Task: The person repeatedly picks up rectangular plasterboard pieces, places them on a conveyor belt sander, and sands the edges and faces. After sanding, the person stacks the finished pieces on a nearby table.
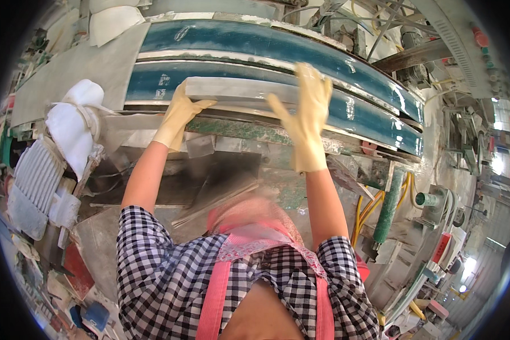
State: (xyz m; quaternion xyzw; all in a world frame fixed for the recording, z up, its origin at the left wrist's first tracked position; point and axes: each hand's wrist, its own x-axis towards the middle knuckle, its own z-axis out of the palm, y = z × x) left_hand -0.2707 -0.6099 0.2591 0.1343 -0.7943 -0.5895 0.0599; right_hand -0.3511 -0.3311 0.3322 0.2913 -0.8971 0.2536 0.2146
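Note:
A long, pale grey slab-like bar (238, 89) lies lengthwise over the nearer of two blue-green belts (368, 116). My left hand (178, 116), in a cream rubber glove, is closed round the bar's left end, with the thumb along its near side. At the right end, my right hand (307, 110) wears a matching glove. Its fingers are spread and pointing away from me, slightly blurred by motion. The right thumb is close to the bar's near edge; whether it touches cannot be made out.
Beyond runs the second belt (209, 37). A grey sheet-like surface (79, 79) adjoins the belts' left end. White cloth (76, 122) and a ribbed grey piece (39, 170) are at the left. A green-coated pipe (388, 207) and yellow hoses (365, 212) stand at the right.

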